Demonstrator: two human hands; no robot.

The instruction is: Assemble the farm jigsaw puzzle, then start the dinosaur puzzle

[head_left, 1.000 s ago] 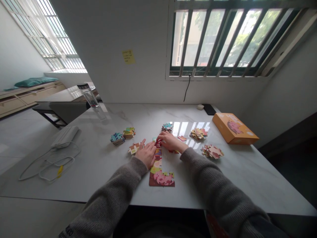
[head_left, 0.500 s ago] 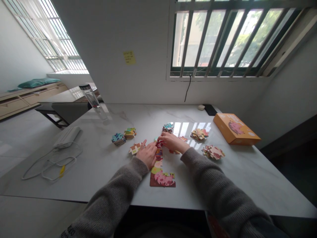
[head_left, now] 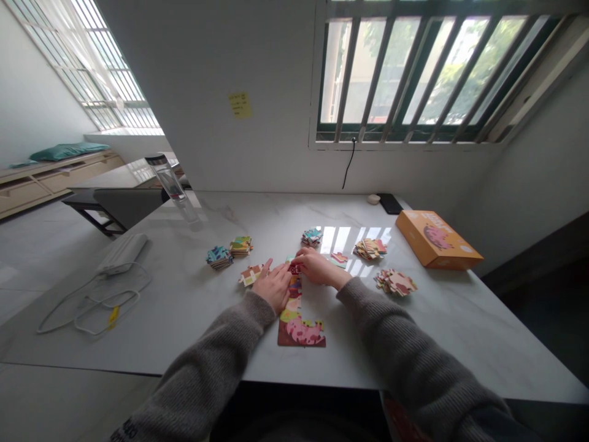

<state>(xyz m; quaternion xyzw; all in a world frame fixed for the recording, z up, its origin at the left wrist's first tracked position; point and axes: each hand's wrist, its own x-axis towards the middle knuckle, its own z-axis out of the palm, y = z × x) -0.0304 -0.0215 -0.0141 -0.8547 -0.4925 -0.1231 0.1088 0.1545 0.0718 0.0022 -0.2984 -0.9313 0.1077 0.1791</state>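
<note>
R. hand [head_left: 315, 267], fingers bent, bears down at the far end of a multicoloured cardboard puzzle strip [head_left: 294, 302]; fingertips overlap a dark-red part there, but can't tell if they pinch a pc. or just press. L. hand [head_left: 272, 288] lies palm down across the strip's left edge, fingers extended and thumb out, grip loose. Both wrists in grey ribbed knit sleeves [head_left: 207, 344].

Strip sits mid-table, near side, on a white marbled tabletop [head_left: 184, 331]; it runs near to far, w/ a pink spotted section [head_left: 304, 331] jutting right at its near end.

Left of hands: brown-and-cream puzzle pcs. [head_left: 249, 276] just beside L. hand; farther off, a blue stack [head_left: 219, 257] and a green-and-yellow stack [head_left: 241, 246], side by side. Beyond R. hand: teal stack [head_left: 311, 237]. To its right: loose pink-and-green pc. [head_left: 339, 259], then yellow-and-orange stack [head_left: 370, 248] and, nearer, pink-and-brown pile [head_left: 396, 282].

Far right: orange cardboard box [head_left: 437, 239] w/ pink picture on top. Far left: clear bottle w/ dark lid [head_left: 168, 179]. Left side: white flat device [head_left: 123, 254] w/ white cable [head_left: 134, 296], yellow tag [head_left: 113, 316] attached.
</note>
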